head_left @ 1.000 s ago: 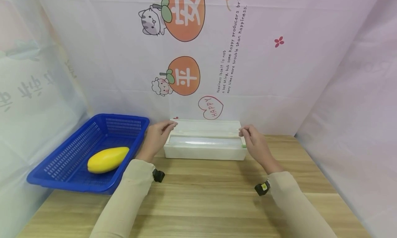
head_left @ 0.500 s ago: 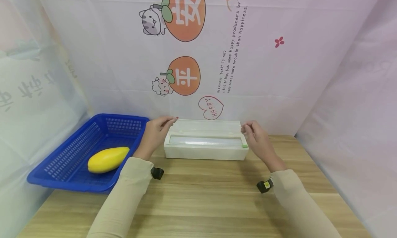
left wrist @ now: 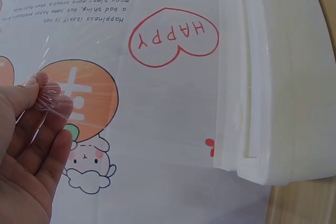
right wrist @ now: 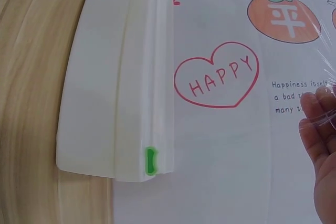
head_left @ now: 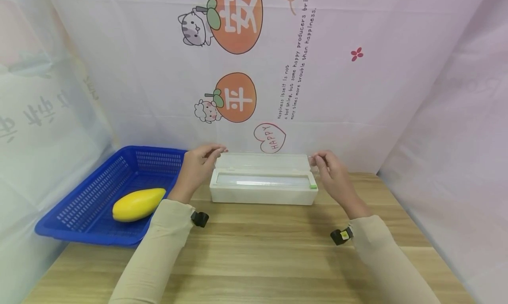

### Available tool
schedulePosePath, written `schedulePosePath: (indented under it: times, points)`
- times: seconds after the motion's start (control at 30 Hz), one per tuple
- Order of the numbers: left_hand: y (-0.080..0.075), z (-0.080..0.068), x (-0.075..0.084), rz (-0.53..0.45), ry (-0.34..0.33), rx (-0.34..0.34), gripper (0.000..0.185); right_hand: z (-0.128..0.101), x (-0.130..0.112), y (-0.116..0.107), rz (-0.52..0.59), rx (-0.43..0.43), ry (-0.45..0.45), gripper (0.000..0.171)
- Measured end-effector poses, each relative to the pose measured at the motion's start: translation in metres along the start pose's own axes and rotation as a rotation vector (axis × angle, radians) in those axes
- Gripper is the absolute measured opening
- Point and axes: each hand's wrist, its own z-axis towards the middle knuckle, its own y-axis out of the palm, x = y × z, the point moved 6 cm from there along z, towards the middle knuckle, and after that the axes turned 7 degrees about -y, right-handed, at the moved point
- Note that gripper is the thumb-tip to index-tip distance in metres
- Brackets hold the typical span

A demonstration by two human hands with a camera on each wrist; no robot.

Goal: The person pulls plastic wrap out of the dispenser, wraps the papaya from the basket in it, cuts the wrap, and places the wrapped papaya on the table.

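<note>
A long white cling film dispenser (head_left: 263,195) stands on the table, its raised translucent lid (head_left: 262,162) leaning back. Through its top slot a shiny roll shows, and a green slider (head_left: 313,186) sits at its right end. My left hand (head_left: 194,171) is beyond the dispenser's left end, its thumb and fingers pinching bunched, clear cling film (left wrist: 51,95). Past the right end, my right hand (head_left: 336,179) pinches another part of the film; in the right wrist view its fingers (right wrist: 313,135) show at the edge with film creases across them. Between the hands the film is hard to see.
A blue plastic basket (head_left: 89,235) stands at the left, close to my left forearm, with a yellow oblong fruit (head_left: 139,204) inside. Printed white cloth (head_left: 329,88) hangs behind the dispenser and at both sides. The wooden table (head_left: 262,255) spreads out in front.
Both hands have risen a little and moved slightly apart, still pinching the cling film. The dispenser has stayed in place, and the basket and fruit have not moved.
</note>
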Motion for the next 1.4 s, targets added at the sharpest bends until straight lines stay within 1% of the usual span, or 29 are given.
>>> schedulePosePath:
  times: [0.17,0.4,0.6,0.77,1.07,1.4]
  points:
    - [-0.003,0.002,0.004,-0.013,0.009,0.005,0.027,0.002,-0.004,-0.004,-0.022,0.000,-0.005,0.019]
    - [-0.009,0.006,0.010,-0.013,0.041,0.020,0.024,0.008,-0.011,-0.009,-0.039,0.011,-0.030,0.021]
    - [-0.012,0.007,0.015,-0.013,0.040,0.024,0.024,0.011,-0.015,-0.013,-0.051,0.007,-0.032,0.022]
    - [-0.016,0.009,0.021,-0.006,0.063,0.040,0.023,0.014,-0.017,-0.016,-0.047,0.012,-0.030,0.021]
    - [-0.021,0.010,0.028,0.024,0.073,0.051,0.024,0.019,-0.023,-0.023,-0.033,0.046,-0.048,0.016]
    - [-0.029,0.010,0.041,0.011,0.107,0.083,0.023,0.025,-0.031,-0.029,-0.043,0.067,-0.088,0.016]
